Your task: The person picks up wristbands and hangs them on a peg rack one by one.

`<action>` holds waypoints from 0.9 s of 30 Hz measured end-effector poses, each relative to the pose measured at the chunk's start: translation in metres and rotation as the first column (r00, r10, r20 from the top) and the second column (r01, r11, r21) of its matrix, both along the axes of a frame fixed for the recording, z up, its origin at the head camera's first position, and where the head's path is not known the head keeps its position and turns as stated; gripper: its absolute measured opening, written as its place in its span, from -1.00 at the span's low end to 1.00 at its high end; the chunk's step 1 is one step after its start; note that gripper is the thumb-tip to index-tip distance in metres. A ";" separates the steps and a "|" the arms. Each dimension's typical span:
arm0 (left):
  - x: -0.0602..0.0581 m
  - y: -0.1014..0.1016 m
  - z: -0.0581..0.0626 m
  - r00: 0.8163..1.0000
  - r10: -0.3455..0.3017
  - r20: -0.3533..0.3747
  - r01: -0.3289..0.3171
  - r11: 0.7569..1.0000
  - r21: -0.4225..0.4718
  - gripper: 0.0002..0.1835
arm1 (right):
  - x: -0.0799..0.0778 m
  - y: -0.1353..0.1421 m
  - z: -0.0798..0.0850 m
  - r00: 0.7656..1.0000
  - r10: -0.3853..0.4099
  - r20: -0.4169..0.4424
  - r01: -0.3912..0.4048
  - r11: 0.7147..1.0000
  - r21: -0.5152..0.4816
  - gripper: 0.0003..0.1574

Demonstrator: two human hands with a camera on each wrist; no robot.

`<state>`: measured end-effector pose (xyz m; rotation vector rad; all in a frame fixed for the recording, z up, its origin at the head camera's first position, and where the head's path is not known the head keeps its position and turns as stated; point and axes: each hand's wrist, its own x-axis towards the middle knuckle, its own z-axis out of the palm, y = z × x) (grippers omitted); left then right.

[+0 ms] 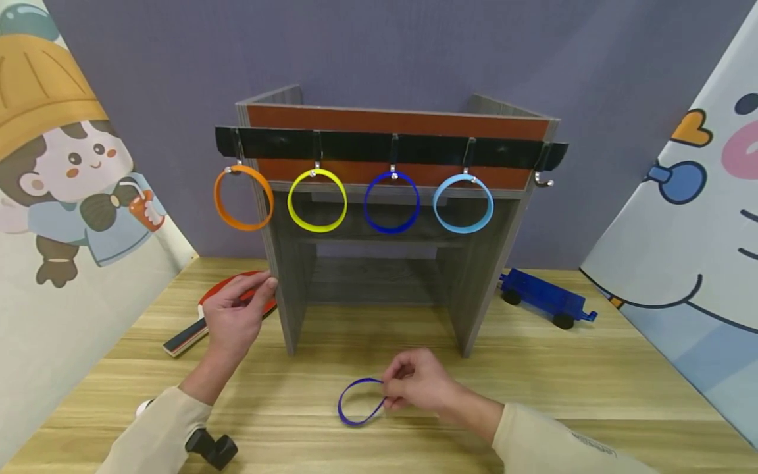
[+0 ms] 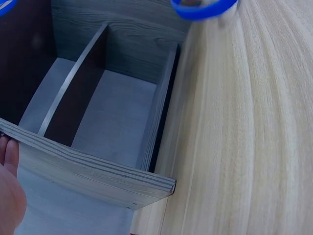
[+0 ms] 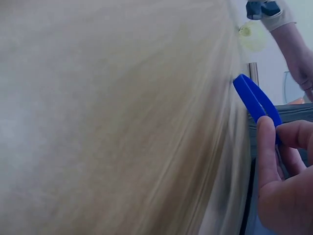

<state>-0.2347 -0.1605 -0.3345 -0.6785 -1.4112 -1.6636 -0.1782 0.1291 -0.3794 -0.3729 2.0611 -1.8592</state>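
Note:
My right hand (image 1: 417,382) pinches a dark blue silicone wristband (image 1: 341,405) between thumb and fingers, low in front of the shelf. In the right wrist view the band (image 3: 250,98) sticks out from the fingertips. My left hand (image 1: 237,309) pinches the front edge of the left side panel of a grey wooden shelf (image 1: 284,289). The left wrist view shows part of this hand (image 2: 10,191) against the panel's outer side. From hooks on the shelf's black strip (image 1: 355,146) hang an orange (image 1: 219,204), a yellow (image 1: 290,204), a dark blue (image 1: 367,210) and a light blue wristband (image 1: 489,210).
The rightmost hook (image 1: 543,181) bears no band. A table tennis bat (image 1: 186,336) lies left of the shelf, partly behind the left hand. On the right stands a blue toy trailer (image 1: 545,295). Printed cartoon panels flank the wooden table (image 1: 592,375).

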 end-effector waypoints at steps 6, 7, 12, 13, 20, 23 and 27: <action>0.002 0.001 0.002 1.000 -0.008 -0.002 0.008 1.000 0.003 -0.84 | 0.010 0.009 0.011 0.999 0.039 0.034 -0.038 0.999 -0.034 -0.87; 0.003 0.002 0.003 1.000 -0.011 -0.003 0.011 1.000 0.002 -0.84 | 0.012 0.011 0.012 0.998 0.040 0.040 -0.038 0.998 -0.045 -0.87; 0.011 0.006 0.009 1.000 -0.017 0.001 0.017 1.000 -0.001 -0.84 | 0.019 0.021 0.020 0.999 0.015 0.031 -0.012 0.997 -0.076 -0.91; 0.011 0.006 0.010 1.000 -0.014 0.002 0.014 1.000 -0.002 -0.84 | 0.020 0.023 0.021 1.000 0.008 0.024 -0.006 0.997 -0.079 -0.90; 0.012 0.006 0.011 1.000 -0.010 0.000 0.010 1.000 -0.014 -0.85 | 0.025 0.040 0.030 0.999 -0.050 -0.017 0.047 0.991 -0.125 -0.82; 0.012 0.006 0.011 1.000 -0.007 -0.001 0.007 1.000 -0.014 -0.85 | 0.026 0.048 0.036 0.994 -0.091 -0.060 0.080 0.984 -0.161 -0.83; 0.011 0.006 0.010 1.000 -0.013 -0.003 0.013 1.000 -0.006 -0.84 | 0.025 0.060 0.045 0.979 -0.140 -0.151 0.102 0.966 -0.238 -0.89</action>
